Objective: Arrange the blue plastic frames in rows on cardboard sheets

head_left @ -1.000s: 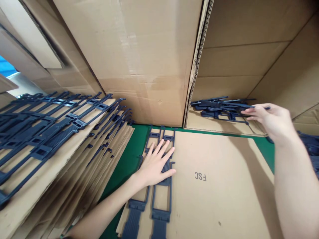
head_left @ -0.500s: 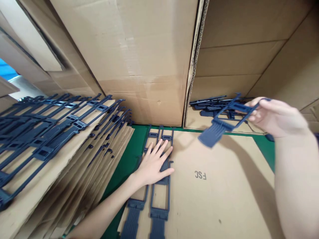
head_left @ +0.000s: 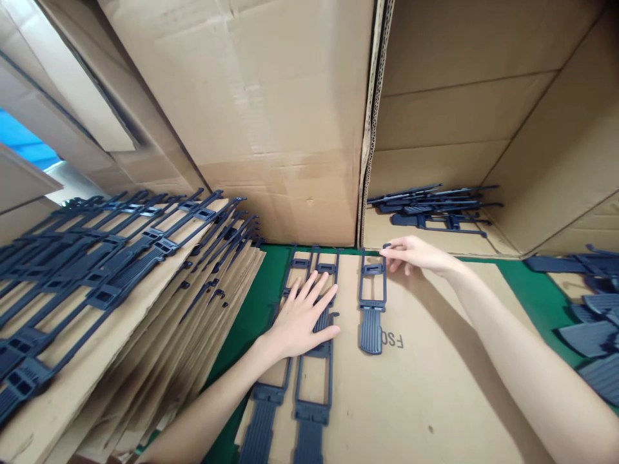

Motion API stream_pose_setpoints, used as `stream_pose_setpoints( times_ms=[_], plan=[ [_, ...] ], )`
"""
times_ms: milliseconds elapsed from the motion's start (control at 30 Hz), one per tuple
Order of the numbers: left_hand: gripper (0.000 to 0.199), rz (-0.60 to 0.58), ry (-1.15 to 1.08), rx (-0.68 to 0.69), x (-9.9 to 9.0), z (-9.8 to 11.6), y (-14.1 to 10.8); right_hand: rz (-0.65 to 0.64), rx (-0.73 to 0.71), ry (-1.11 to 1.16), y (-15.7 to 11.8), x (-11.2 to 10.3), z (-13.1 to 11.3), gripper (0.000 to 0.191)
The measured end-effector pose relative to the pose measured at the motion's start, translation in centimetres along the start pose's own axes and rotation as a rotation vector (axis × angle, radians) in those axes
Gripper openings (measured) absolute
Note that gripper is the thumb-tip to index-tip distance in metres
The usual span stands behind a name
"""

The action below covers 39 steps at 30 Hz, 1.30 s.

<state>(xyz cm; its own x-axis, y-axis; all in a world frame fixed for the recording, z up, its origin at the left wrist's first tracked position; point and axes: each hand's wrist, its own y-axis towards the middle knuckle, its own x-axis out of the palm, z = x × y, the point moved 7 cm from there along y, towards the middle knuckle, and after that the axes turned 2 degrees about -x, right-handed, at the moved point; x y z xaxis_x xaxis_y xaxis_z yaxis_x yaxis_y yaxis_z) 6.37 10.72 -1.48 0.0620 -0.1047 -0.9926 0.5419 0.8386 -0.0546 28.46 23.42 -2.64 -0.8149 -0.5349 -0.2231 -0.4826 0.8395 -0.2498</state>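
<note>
Dark blue plastic frames [head_left: 313,412] lie in two columns on the left part of a cardboard sheet [head_left: 416,399] printed "FSC". My left hand [head_left: 304,317] rests flat on them, fingers spread. Right of these columns, one more dark frame [head_left: 371,328] with a ribbed paddle end is upright in view, paddle toward me. The fingertips of my right hand [head_left: 403,254] pinch its far right corner. Whether this frame touches the sheet or hovers just above it is hard to tell.
At left stands a stack of cardboard sheets [head_left: 193,335] with dark frames between layers and on top. An open carton [head_left: 449,116] at back right holds loose frames [head_left: 435,209]. A closed carton wall [head_left: 280,129] rises behind. More parts [head_left: 590,322] lie at far right.
My right hand has brought the frame leftward and down over the sheet, from near the open carton, and it is now straight rather than slanted. My left hand stays on the columns.
</note>
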Motion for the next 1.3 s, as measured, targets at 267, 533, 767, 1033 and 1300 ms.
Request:
stream_pose_setpoints(
  times_ms=[267, 533, 767, 1033, 1300],
  plan=[
    [0.072, -0.063, -0.043, 0.014, -1.4, 0.1, 0.2, 0.297, -0.04, -0.605, -0.6, -2.8, -1.7, 0.021],
    [0.07, -0.098, 0.034, 0.1, -4.3, 0.4, 4.5, 0.024, -0.193, -0.803, -0.6, 1.7, -2.7, 0.014],
    [0.068, -0.124, 0.069, 0.12, -2.6, -0.2, 5.2, 0.166, -0.265, -0.871, 0.3, 3.2, -3.3, 0.01],
    [0.071, -0.096, 0.055, 0.13, -2.7, -0.1, 4.9, 0.23, -0.37, -0.88, 0.4, 5.0, -3.6, 0.011],
    [0.064, -0.059, 0.056, 0.117, -2.7, -0.2, 4.9, 0.164, -0.46, -0.814, 0.8, 5.6, -3.6, 0.014]
  ],
)
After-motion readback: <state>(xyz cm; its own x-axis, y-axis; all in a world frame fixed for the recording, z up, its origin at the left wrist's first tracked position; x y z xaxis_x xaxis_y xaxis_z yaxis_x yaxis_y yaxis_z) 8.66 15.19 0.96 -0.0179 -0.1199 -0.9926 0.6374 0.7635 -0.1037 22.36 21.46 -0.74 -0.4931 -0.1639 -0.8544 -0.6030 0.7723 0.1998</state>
